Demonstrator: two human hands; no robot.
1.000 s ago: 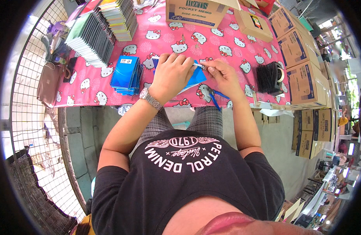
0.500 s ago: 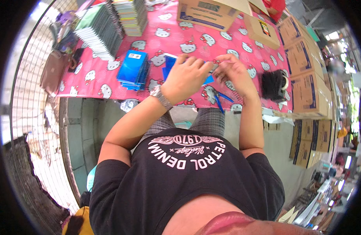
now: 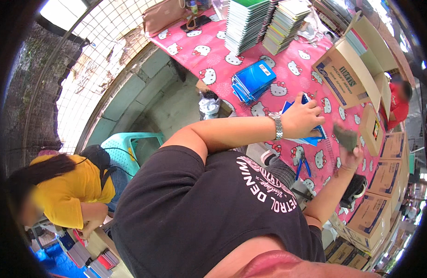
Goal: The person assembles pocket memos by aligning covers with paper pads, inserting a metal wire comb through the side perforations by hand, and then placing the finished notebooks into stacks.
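Note:
My left hand, with a metal watch on the wrist, lies over blue spiral notebooks on the pink tablecloth, fingers spread on the covers. My right hand is closed on a dark grey-green piece like a folded rag, blurred by motion, to the right of those notebooks. Between my forearms lie blue-handled pliers. A loose spiral wire coil runs beside them. A stack of blue spiral notebooks sits farther back, left of my left hand.
Tall notebook stacks stand at the back. An open carton and a smaller box stand to the right, above piled cartons. Black material lies near the right edge. A person in yellow sits at left beside a turquoise chair.
The view has swung left, bringing in the person in yellow. My right hand has moved away from my left and now holds up the grey-green piece. My left hand stays on the blue notebooks.

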